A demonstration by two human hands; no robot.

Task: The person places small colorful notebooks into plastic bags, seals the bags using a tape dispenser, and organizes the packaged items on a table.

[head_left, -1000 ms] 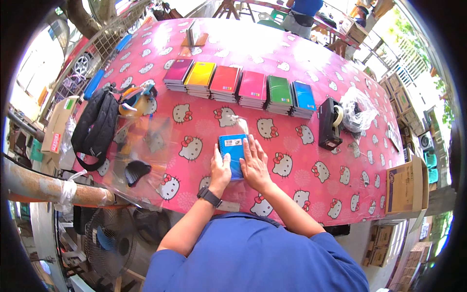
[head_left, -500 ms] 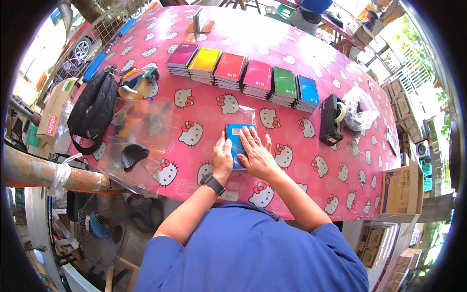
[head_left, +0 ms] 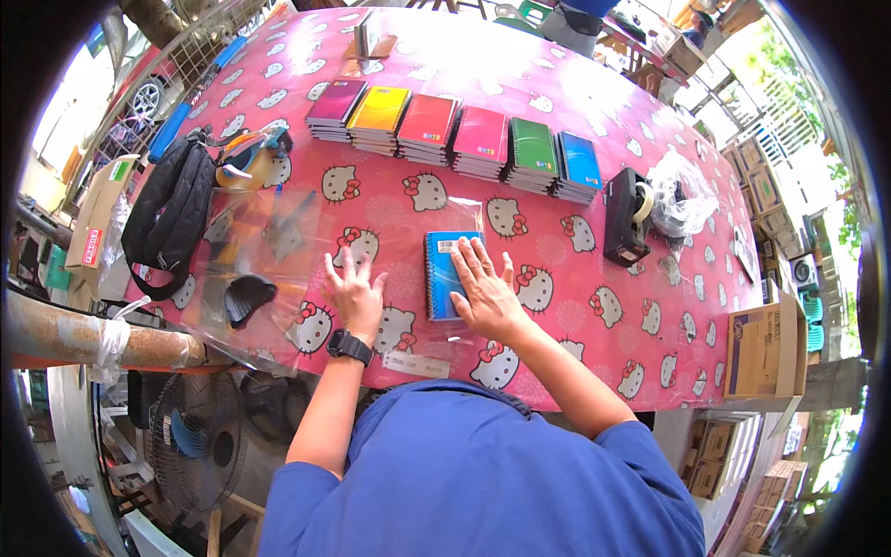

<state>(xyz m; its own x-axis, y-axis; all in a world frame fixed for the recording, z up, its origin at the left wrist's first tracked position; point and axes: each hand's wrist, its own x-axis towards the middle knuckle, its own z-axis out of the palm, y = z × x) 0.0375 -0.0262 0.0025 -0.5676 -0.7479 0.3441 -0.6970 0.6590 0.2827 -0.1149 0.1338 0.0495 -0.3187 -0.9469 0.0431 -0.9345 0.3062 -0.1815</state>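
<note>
A blue spiral notebook (head_left: 438, 278) with a pale label lies in a clear plastic sleeve (head_left: 471, 215) on the pink patterned table cover. My right hand (head_left: 487, 295) rests flat on the notebook's right side, fingers stretched. To the left of it, my left hand (head_left: 357, 302) is apart from the notebook, its fingers spread and nothing in them. Clear plastic sheets or bags (head_left: 269, 227) lie left of that hand, with a black curved object (head_left: 248, 299) on them. A white paper strip (head_left: 418, 364) sits near the table's front edge.
Behind the notebook stand stacks of spiral notebooks in purple (head_left: 336, 99), yellow (head_left: 379, 109), red (head_left: 428, 119), pink (head_left: 481, 133), green (head_left: 533, 148) and blue (head_left: 580, 161). A black tape dispenser (head_left: 624, 223) and crumpled clear plastic (head_left: 682, 195) are at right, a black backpack (head_left: 172, 218) at left.
My left hand has let go of the notebook's left edge and moved left, its fingers spreading. My right hand remains on the notebook. The whole view has shifted slightly.
</note>
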